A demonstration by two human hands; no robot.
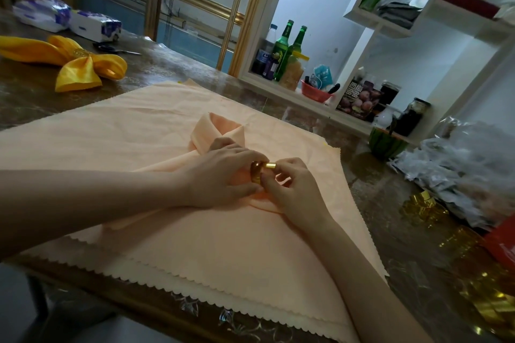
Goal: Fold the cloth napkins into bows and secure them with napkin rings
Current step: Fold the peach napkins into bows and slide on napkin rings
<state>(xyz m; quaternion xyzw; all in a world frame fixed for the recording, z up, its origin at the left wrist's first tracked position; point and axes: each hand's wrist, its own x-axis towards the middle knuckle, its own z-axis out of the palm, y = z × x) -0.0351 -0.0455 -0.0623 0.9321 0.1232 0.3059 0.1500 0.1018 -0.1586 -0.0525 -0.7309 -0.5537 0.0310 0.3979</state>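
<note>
While the peach napkin (214, 131) lay looped on a stack of flat peach napkins (223, 259) near the middle of the table (33, 92), both hands met at its gathered part, where a gold napkin ring (264, 169) sat.

The cloth looked thin, soft and limp. It would probably slump out of shape once released, so the sensible hold was at the bunched waist rather than on the loop beyond. The ring seemed rigid, smooth and light, and likely slippery against polished fabric. It was best taken by its rim, with the opening kept free for the cloth.

The left hand (223, 175) was curled round the gathered napkin, fingers arched over the top and thumb tucked beneath, its fingertips against the near edge of the ring. The right hand (295, 189) pinched the ring's outer end between thumb and forefinger, and the remaining fingers were folded loosely into the palm. How much cloth had entered the ring could not be told, since the fingers hid it.

At the far left of the table lay a finished yellow bow (80, 69) cinched by its own ring, with scissors (117, 49) just behind it.
</note>
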